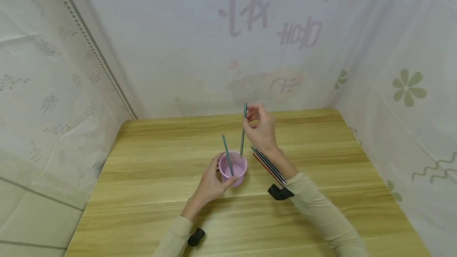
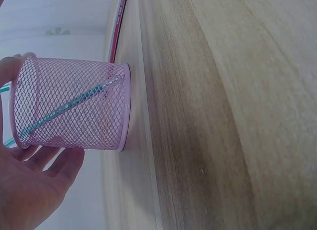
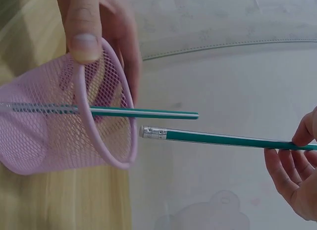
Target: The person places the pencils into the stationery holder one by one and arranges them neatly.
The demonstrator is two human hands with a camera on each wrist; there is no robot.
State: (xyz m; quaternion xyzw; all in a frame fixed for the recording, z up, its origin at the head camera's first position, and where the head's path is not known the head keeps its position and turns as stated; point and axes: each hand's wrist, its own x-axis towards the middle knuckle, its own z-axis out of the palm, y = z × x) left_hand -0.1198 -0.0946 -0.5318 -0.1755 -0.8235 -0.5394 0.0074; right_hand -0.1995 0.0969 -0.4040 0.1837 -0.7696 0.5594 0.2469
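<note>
Green pencil (image 3: 218,138) near upright, pinched in the right hand (image 1: 261,128); eraser end (image 3: 153,133) seemingly just above the pink cup (image 2: 74,79), left hand (image 1: 210,183) gripping.

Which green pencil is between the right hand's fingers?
The higher pencil, pinched by the right hand, eraser end toward the pink mesh cup; the other green pencil leans inside that cup.

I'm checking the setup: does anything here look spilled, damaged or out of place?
Nothing stands out: the pink mesh cup looks intact, one green pencil leans inside it, the right hand holds a second pencil, and the other pencils lie side by side on the table.
</note>
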